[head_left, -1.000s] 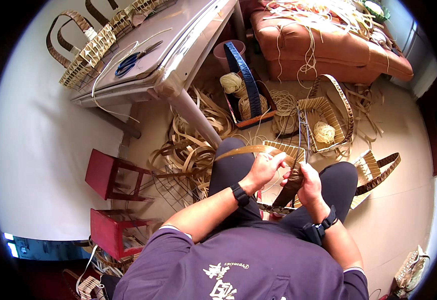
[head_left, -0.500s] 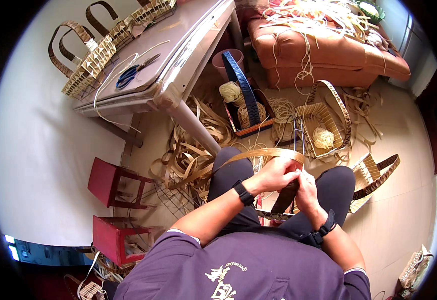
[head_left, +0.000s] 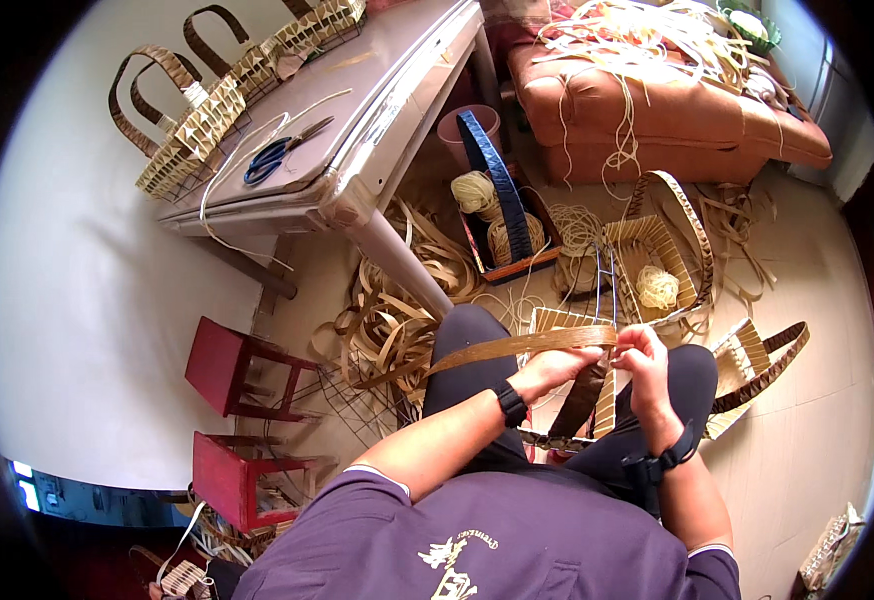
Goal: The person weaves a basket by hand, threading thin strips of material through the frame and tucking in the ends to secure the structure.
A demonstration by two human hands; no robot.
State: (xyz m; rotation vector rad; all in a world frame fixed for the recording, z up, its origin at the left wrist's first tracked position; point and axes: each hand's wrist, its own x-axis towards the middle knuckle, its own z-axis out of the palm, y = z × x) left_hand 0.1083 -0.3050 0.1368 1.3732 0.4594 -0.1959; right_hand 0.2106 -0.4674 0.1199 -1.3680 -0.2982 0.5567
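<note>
Between my knees sits a woven basket (head_left: 539,320) whose handle (head_left: 579,402) is partly wrapped in dark brown strip. A long flat brown strip (head_left: 487,350) runs from the left over my thigh to the top of that handle. My left hand (head_left: 560,370) is closed around the handle, just under the strip. Close beside it, my right hand (head_left: 643,368) is raised with bent fingers pinched at the strip's turn round the handle; the fingertips partly hide what they grip.
Loose strips (head_left: 387,320) lie heaped left of my knees. Ahead are a blue-handled basket (head_left: 512,270) with cord balls and a pale basket (head_left: 702,290); another basket (head_left: 747,360) stands right. Scissors (head_left: 282,155) lie on the table (head_left: 357,110). Red stools (head_left: 219,365) stand left.
My right hand has lifted and drawn slightly right, apart from my left hand, with its fingers raised. My left hand has lowered a little, showing more of the handle. The whole view has shifted slightly.
</note>
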